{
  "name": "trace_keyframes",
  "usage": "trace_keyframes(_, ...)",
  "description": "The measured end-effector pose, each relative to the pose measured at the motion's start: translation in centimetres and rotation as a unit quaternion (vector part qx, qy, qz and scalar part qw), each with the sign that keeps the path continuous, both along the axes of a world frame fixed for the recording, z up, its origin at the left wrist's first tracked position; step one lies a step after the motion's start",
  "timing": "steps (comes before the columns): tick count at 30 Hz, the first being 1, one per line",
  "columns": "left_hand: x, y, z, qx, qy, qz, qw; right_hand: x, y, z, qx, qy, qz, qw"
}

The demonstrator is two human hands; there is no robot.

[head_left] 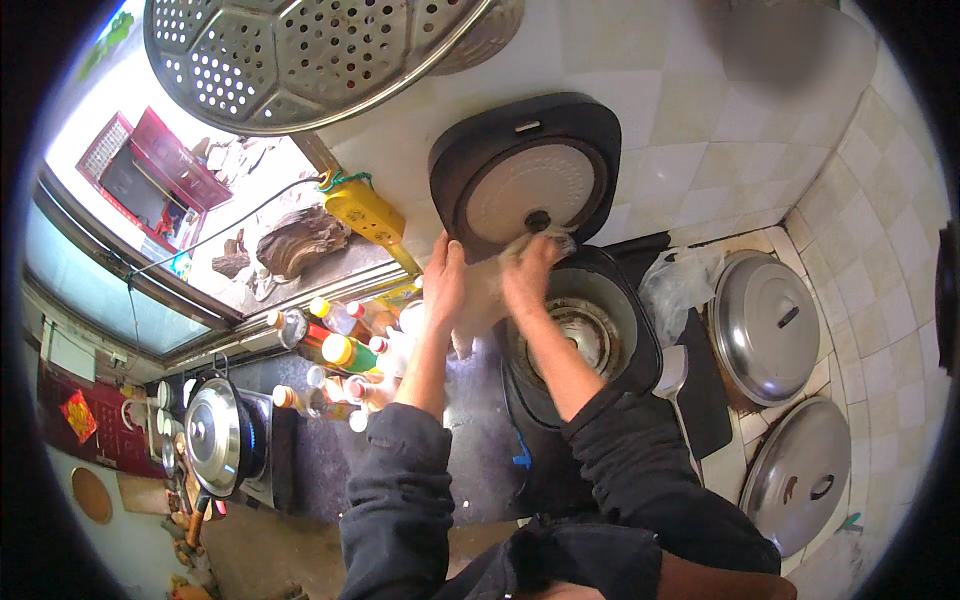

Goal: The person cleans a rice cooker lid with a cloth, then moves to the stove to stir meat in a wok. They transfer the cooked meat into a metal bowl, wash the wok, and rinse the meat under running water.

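A: What lies nearest us?
B: The black, rounded-square cooker (650,350), its round grey well open beneath our right forearm. A flat white paddle (674,370) lies just beside it.
A: And our grips?
B: Our right hand (528,275) has its grip closed round a pale, limp sheet (483,300), up by the whitish inner plate of the raised dark lid (525,170). Our left hand (443,282) is near the lid's lower-left corner; with the blur there, we cannot tell whether its grip has the sheet too.
A: What could go wrong?
B: A downward tug could bring the lid onto our right wrist, and crumbs or drips could fall from the sheet into the well. Swinging our left elbow out could topple the crowded, bright-capped bottles (350,355) on the counter.
A: Further off?
B: The yellow power strip (362,210) by the window; if the sheet is wet, splashes could reach it.
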State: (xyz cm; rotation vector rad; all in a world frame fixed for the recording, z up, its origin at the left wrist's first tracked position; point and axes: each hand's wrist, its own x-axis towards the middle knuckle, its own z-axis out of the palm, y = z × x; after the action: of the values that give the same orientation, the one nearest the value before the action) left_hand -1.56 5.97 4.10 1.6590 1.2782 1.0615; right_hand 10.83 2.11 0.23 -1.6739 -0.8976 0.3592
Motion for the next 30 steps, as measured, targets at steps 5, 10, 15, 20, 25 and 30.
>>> trace_keyframes(5, -1.3, 0.8, -0.9, -0.066, -0.066, -0.045, 0.995, -5.4, -1.0, 2.6, 0.172, -0.017, 0.136, 0.975)
trace_keyframes(10, -1.5, 0.8, -1.4, -0.019, -0.06, -0.036, 0.997, -2.1, -2.5, 3.3, 0.13, -0.198, 0.158, 0.959)
trace_keyframes(15, -1.1, 0.0, -0.6, -0.025, -0.053, -0.036, 0.998, 1.6, -3.8, 0.5, -0.058, -0.187, 0.09, 0.976)
trace_keyframes(20, -0.5, -1.0, 0.0, 0.003, -0.072, -0.055, 0.996, -0.5, -0.9, -0.2, -0.035, -0.057, 0.005, 0.998)
trace_keyframes(25, -1.1, -0.8, 0.7, -0.071, -0.062, -0.084, 0.992, -4.8, -0.7, 1.5, 0.115, -0.03, 0.153, 0.981)
trace_keyframes(30, -1.3, -1.3, 0.8, -0.076, -0.094, -0.077, 0.99, -1.7, -3.6, 0.9, 0.033, -0.209, 0.185, 0.96)
